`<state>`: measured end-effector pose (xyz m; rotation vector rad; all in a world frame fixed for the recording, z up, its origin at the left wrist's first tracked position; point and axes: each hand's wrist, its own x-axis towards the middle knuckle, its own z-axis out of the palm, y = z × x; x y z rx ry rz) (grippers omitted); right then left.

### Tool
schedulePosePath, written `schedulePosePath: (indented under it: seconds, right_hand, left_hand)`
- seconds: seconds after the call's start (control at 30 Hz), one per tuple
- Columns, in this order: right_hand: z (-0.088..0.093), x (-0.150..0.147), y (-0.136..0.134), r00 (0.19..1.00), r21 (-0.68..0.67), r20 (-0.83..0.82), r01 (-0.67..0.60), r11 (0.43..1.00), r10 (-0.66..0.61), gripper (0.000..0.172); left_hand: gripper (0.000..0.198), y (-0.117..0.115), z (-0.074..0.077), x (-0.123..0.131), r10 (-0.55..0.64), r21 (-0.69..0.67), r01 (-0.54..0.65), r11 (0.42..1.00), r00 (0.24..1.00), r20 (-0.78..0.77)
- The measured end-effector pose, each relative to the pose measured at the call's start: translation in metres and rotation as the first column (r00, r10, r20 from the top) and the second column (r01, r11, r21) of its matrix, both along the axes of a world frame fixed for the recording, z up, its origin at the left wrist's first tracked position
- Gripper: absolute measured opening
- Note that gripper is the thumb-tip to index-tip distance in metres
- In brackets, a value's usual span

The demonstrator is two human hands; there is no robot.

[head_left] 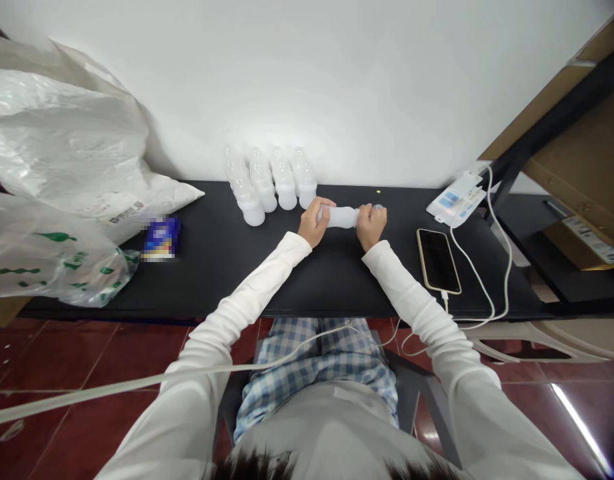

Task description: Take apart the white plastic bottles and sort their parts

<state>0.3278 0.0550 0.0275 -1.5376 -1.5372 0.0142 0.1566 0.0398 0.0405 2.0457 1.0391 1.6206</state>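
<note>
A white plastic bottle (343,217) lies sideways between my hands, just above or on the black table. My left hand (315,223) is wrapped round its left end. On the other end my right hand (371,225) is closed, and a bit of clear plastic (378,208) pokes out past the fingers. Behind and to the left, several similar white bottles with clear tops stand close together near the wall, among them a front one (253,209) and a right-hand one (307,190).
On the left are a large white bag (61,127), a clear bag with green print (61,253) and a blue packet (161,237). A phone (439,261) on a white cable (479,267) lies right, below a white plastic piece (457,198). Cardboard (581,160) stands far right.
</note>
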Motion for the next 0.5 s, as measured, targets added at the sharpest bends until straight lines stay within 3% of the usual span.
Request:
schedulePosePath:
  seconds: [0.1, 0.17, 0.2, 0.27, 0.33, 0.37, 0.43, 0.5]
  right_hand:
    - [-0.001, 0.003, 0.0, 0.999, -0.026, 0.039, 0.009, 1.0, -0.007, 0.062]
    - [-0.001, 0.008, 0.0, 0.997, 0.034, 0.083, -0.005, 0.999, 0.002, 0.063]
    - [0.0, 0.011, 0.0, 0.992, 0.082, 0.126, -0.024, 0.996, 0.014, 0.063]
    - [0.004, 0.017, 0.001, 0.965, 0.159, 0.256, -0.102, 0.982, 0.059, 0.062]
    - [0.009, 0.023, 0.001, 0.91, 0.163, 0.394, -0.205, 0.965, 0.127, 0.059]
    - [0.012, 0.024, 0.001, 0.878, 0.141, 0.449, -0.253, 0.957, 0.166, 0.056]
    - [0.017, 0.024, 0.0, 0.826, 0.088, 0.512, -0.323, 0.942, 0.235, 0.048]
    - [0.02, 0.022, -0.003, 0.796, 0.044, 0.532, -0.366, 0.93, 0.288, 0.038]
  left_hand:
    - [0.046, 0.001, 0.001, 0.009, 0.021, -0.078, -0.012, 0.997, 0.994, 0.111]
    - [0.042, 0.003, 0.0, 0.015, 0.068, -0.275, -0.009, 0.961, 0.976, 0.206]
    - [0.04, 0.004, 0.0, 0.018, 0.101, -0.423, 0.014, 0.906, 0.963, 0.248]
    - [0.037, 0.006, 0.001, 0.021, 0.147, -0.695, 0.123, 0.708, 0.937, 0.316]
    - [0.035, 0.009, 0.003, 0.019, 0.156, -0.808, 0.245, 0.536, 0.912, 0.38]
    - [0.034, 0.01, 0.004, 0.017, 0.16, -0.816, 0.285, 0.503, 0.897, 0.411]
    - [0.033, 0.015, 0.005, 0.009, 0.197, -0.8, 0.304, 0.517, 0.868, 0.456]
    - [0.031, 0.02, 0.004, -0.002, 0.273, -0.767, 0.238, 0.595, 0.838, 0.472]
